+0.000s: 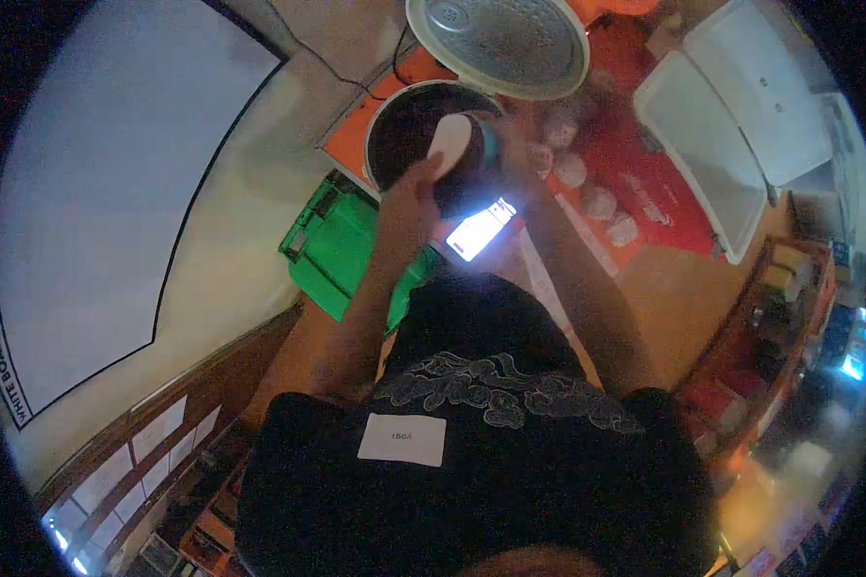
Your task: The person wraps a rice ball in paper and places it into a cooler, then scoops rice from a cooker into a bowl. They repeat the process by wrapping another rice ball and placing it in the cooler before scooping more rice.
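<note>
My left hand (414, 197) is closed around the lower end of a white rice paddle (450, 140), whose broad blade points up over the cooker. My right hand (515, 159) is dim and partly blurred; it curls at the side of a dark round thing with a teal edge (491, 144), whose kind I cannot make out. Both hands are above the near right side of a rice cooker (373, 125) with a dark inside. Its silver lid (505, 43) is raised at the back. A lit phone (481, 229) glows just below my hands.
A green plastic crate (342, 245) is at the left. On the red and orange table cover (645, 183) are several whitish, clear-looking rounded things (570, 170). An open white box (698, 144) lies to the right. A whiteboard (115, 192) hangs on the left wall.
</note>
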{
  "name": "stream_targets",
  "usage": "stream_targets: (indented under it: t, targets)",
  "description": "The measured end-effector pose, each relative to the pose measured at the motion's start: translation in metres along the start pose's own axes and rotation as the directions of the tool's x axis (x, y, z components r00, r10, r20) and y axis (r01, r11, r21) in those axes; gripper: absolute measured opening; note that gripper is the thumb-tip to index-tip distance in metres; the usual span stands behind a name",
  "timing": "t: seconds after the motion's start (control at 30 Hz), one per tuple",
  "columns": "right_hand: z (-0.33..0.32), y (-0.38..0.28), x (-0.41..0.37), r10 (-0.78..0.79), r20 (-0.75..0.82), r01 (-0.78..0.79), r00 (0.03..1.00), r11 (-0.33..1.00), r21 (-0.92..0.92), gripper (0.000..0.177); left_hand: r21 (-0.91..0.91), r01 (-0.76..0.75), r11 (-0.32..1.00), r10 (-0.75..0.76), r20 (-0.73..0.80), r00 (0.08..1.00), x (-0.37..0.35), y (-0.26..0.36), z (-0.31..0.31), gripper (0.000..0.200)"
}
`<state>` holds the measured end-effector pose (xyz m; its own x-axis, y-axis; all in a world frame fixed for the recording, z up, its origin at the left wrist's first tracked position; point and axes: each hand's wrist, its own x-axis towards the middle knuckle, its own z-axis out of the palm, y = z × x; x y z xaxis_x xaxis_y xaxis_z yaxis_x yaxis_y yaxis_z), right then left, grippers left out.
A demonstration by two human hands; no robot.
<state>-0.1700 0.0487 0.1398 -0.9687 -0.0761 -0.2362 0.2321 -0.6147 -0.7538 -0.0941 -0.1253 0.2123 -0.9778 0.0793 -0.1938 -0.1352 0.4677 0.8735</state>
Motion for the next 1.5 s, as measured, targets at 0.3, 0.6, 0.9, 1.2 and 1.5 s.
stream_targets:
  t: [0.3,0.6,0.9,1.2,1.5]
  targets:
    - [0.028,-0.03,-0.026,0.05,0.077,-0.034,0.996,0.979,-0.199,0.039,-0.019,-0.166,0.986,0.166,-0.008,0.986,0.003,-0.002,-0.004,0.031]
    - [0.021,-0.062,-0.033,0.239,0.245,-0.22,0.94,0.97,-0.102,0.034,0.207,-0.456,0.866,0.444,0.104,0.89,0.014,0.0,-0.05,0.027]
    - [0.013,-0.03,-0.011,0.343,0.126,-0.353,0.931,0.933,0.067,0.037,0.267,-0.438,0.858,0.369,0.273,0.889,0.02,0.015,-0.059,0.028]
    - [-0.015,-0.031,-0.045,-0.159,0.102,0.182,0.982,0.941,-0.286,0.046,0.172,-0.325,0.93,0.336,-0.038,0.941,0.019,-0.017,-0.019,0.031]
    - [-0.116,-0.015,-0.158,0.106,-0.163,-0.036,0.981,0.922,0.386,0.059,0.845,-0.364,0.391,0.651,0.025,0.759,0.026,-0.018,0.001,0.042]
